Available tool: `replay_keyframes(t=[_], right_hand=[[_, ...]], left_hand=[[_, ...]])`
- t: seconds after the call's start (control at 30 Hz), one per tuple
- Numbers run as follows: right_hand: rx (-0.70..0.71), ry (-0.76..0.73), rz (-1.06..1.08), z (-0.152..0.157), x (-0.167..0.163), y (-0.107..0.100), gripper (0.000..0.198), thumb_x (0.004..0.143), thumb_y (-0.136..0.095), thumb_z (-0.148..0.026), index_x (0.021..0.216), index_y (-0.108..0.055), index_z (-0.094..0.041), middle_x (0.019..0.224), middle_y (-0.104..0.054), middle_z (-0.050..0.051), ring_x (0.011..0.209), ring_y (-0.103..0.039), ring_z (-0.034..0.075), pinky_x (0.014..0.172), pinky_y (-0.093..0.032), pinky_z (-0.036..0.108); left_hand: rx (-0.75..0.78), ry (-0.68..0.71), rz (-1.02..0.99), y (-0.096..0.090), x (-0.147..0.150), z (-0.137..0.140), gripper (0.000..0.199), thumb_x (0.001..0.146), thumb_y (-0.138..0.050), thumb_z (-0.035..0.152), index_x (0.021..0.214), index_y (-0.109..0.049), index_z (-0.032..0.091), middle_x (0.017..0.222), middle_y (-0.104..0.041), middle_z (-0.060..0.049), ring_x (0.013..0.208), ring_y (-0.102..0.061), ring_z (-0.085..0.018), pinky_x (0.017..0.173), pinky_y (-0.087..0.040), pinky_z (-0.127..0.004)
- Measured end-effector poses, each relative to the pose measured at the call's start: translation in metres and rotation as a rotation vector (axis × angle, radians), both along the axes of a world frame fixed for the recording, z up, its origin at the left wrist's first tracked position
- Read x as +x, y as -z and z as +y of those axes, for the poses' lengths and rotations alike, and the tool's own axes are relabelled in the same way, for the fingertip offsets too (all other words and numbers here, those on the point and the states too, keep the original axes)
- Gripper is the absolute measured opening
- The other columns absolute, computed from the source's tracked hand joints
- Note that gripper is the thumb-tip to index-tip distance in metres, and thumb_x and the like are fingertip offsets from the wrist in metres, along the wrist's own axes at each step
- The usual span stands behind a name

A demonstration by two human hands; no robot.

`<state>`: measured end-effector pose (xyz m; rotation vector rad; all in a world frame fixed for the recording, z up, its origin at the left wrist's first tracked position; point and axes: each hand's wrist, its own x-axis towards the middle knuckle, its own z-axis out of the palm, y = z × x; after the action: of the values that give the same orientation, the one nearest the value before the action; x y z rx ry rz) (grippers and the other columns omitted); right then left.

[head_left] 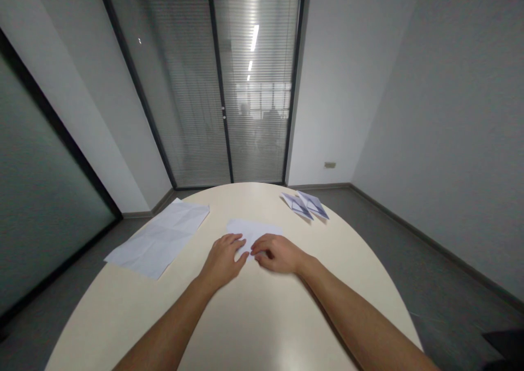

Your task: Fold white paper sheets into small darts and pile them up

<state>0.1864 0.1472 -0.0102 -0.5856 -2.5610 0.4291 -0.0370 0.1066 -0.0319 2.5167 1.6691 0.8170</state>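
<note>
In front of me a small white sheet of paper [254, 228] lies on the round table, partly covered by both hands. My left hand [224, 259] rests on the paper's left part, palm down, with thumb and fingers apart. From the right, my right hand [276, 252] curls its fingers at the paper's near edge, close to my left thumb. Its fingertips appear closed on the paper; the exact grip is partly hidden. Any fold under the hands is hidden too.
A larger creased sheet of paper [164, 240] lies at the table's left, reaching its edge. Two folded paper pieces [305, 206] stand at the far right. The cream round table [245, 327] ends before a glass partition with blinds [192, 87].
</note>
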Motion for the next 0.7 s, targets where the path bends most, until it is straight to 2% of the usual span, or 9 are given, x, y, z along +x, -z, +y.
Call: replay_keyframes(t=[0.13, 0.2, 0.3, 0.5, 0.7], right_hand=[[0.045, 0.048, -0.004, 0.004, 0.004, 0.007, 0.037, 0.089, -0.057, -0.020, 0.124, -0.068, -0.021, 0.133, -0.065, 0.011, 0.124, -0.059, 0.025, 0.108, -0.044, 0.041], [0.052, 0.041, -0.016, 0.005, 0.005, 0.008, 0.042, 0.089, -0.058, -0.021, 0.130, -0.065, -0.020, 0.138, -0.061, 0.011, 0.128, -0.056, 0.026, 0.111, -0.041, 0.044], [0.044, 0.035, -0.035, 0.006, 0.006, 0.008, 0.043, 0.089, -0.059, -0.021, 0.131, -0.065, -0.021, 0.136, -0.063, 0.009, 0.128, -0.056, 0.027, 0.111, -0.041, 0.045], [0.013, 0.038, -0.057, 0.005, 0.005, 0.002, 0.043, 0.085, -0.061, -0.020, 0.127, -0.067, -0.021, 0.134, -0.064, 0.008, 0.127, -0.056, 0.028, 0.108, -0.043, 0.045], [0.032, 0.042, -0.076, 0.004, 0.003, 0.001, 0.039, 0.085, -0.062, -0.022, 0.124, -0.069, -0.022, 0.131, -0.067, 0.008, 0.120, -0.060, 0.026, 0.105, -0.044, 0.044]], left_hand=[[-0.017, 0.040, 0.011, -0.002, 0.000, 0.000, 0.029, 0.091, -0.061, 0.032, 0.117, -0.071, 0.024, 0.129, -0.067, -0.009, 0.121, -0.058, -0.027, 0.107, -0.042, -0.047], [-0.018, 0.058, 0.022, -0.002, 0.000, -0.001, 0.029, 0.091, -0.061, 0.031, 0.118, -0.071, 0.026, 0.130, -0.066, -0.008, 0.122, -0.058, -0.027, 0.108, -0.041, -0.048], [-0.022, 0.020, 0.043, 0.001, -0.001, -0.001, 0.033, 0.091, -0.059, 0.033, 0.123, -0.068, 0.026, 0.135, -0.063, -0.009, 0.126, -0.055, -0.028, 0.111, -0.037, -0.051], [-0.065, -0.162, 0.103, 0.010, -0.001, 0.002, 0.043, 0.094, -0.053, 0.040, 0.132, -0.061, 0.021, 0.147, -0.053, -0.013, 0.136, -0.046, -0.035, 0.112, -0.031, -0.058], [0.009, -0.177, 0.139, 0.008, -0.001, 0.001, 0.045, 0.093, -0.053, 0.042, 0.131, -0.062, 0.020, 0.143, -0.056, -0.015, 0.135, -0.045, -0.038, 0.112, -0.031, -0.059]])
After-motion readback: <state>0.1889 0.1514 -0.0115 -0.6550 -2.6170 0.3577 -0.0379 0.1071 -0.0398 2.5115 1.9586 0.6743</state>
